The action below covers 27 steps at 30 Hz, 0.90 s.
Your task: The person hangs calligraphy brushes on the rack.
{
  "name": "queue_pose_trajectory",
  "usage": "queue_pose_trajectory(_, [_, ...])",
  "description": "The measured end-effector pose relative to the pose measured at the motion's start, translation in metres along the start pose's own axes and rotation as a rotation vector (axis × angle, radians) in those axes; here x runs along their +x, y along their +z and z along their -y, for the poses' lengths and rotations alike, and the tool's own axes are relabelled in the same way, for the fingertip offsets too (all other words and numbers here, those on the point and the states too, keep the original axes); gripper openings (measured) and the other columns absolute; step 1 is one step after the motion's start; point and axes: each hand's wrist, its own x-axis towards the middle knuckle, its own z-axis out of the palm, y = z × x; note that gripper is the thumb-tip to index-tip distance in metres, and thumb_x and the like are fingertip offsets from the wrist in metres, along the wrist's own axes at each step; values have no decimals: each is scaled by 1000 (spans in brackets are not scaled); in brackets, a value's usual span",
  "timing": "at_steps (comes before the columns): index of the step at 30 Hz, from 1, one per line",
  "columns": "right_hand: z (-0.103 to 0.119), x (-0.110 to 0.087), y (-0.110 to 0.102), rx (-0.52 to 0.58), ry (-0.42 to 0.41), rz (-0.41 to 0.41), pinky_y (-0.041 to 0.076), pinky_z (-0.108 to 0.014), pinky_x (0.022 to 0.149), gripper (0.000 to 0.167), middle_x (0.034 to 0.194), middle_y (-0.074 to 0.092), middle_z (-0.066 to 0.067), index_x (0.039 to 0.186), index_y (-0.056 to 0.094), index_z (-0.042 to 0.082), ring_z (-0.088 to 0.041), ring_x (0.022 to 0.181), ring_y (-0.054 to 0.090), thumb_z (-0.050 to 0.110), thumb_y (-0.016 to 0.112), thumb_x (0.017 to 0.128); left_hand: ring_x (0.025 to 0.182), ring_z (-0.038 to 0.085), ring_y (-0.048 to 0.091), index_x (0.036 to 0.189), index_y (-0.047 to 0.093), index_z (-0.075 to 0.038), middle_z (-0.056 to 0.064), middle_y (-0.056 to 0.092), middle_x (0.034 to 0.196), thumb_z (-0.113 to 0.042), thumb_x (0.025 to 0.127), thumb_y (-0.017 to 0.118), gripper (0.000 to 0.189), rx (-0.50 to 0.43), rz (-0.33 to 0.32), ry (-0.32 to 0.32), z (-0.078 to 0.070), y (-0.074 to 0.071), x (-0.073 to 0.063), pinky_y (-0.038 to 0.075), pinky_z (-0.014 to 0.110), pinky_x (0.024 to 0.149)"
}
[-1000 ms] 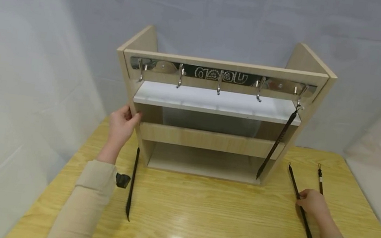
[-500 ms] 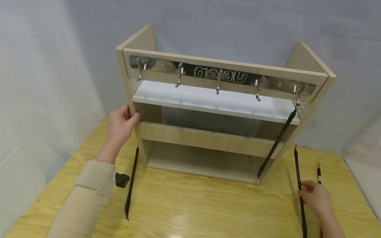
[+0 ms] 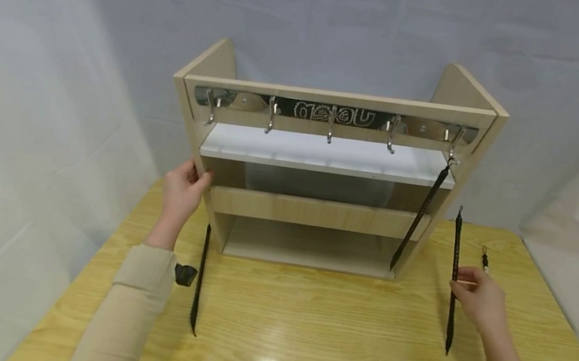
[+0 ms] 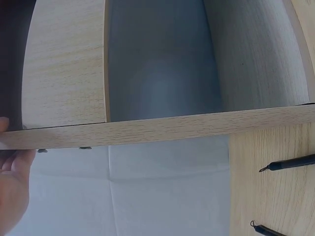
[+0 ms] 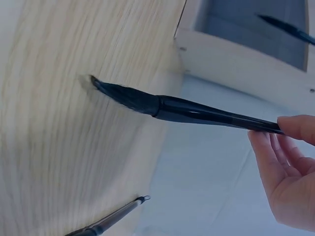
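My left hand [image 3: 183, 188] grips the left side panel of a small wooden shelf unit [image 3: 318, 214], thumb on the inner face. In my right hand [image 3: 483, 300] a dark calligraphy brush [image 3: 458, 243] is pinched mid-handle, its hanging loop up and its bristle tip [image 5: 118, 93] down near the table. A metal hook rail [image 3: 332, 113] runs along the unit's top front. From its rightmost hook hangs another calligraphy brush [image 3: 420, 217]. A third brush [image 3: 484, 261] lies at the right, mostly hidden behind my right hand and forearm.
Left of the unit's base, a dark brush [image 3: 199, 284] lies on the wooden table [image 3: 304, 327]; the left wrist view shows two looped handle ends, one the upper brush handle [image 4: 293, 162]. Black wrist devices [image 3: 185, 274] sit beside both sleeves. Pale cloth [image 3: 341, 24] hangs behind.
My right hand has lifted the brush from the table and turned it from slanted to nearly vertical, its loop end rising. The left hand keeps its grip on the panel.
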Motion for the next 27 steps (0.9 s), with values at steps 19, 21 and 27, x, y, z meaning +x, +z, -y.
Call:
queue_pose_trajectory(19, [46, -21, 3, 75, -105, -186, 41, -9, 57, 27, 91, 58, -20, 100, 53, -6, 15, 70, 41, 10, 63, 81, 66, 0, 52, 92, 60, 12, 25, 63, 85, -1, 81, 56, 17, -4, -20, 19, -2, 1, 1, 42, 10, 54])
queue_pose_trajectory(21, [52, -22, 4, 75, -119, -187, 40, -8, 58, 25, 90, 58, -18, 99, 53, -5, 15, 71, 42, 9, 63, 81, 66, 1, 52, 92, 60, 11, 24, 63, 85, -1, 81, 57, 17, 0, -19, 18, -2, 1, 1, 41, 10, 54])
queue_pose_trajectory(27, [66, -22, 7, 108, -169, -159, 43, -9, 59, 23, 91, 58, -15, 99, 54, -3, 12, 74, 46, 7, 63, 81, 72, 12, 56, 96, 59, 11, 25, 62, 88, -2, 82, 56, 19, -27, -4, 0, -1, 1, 0, 42, 10, 55])
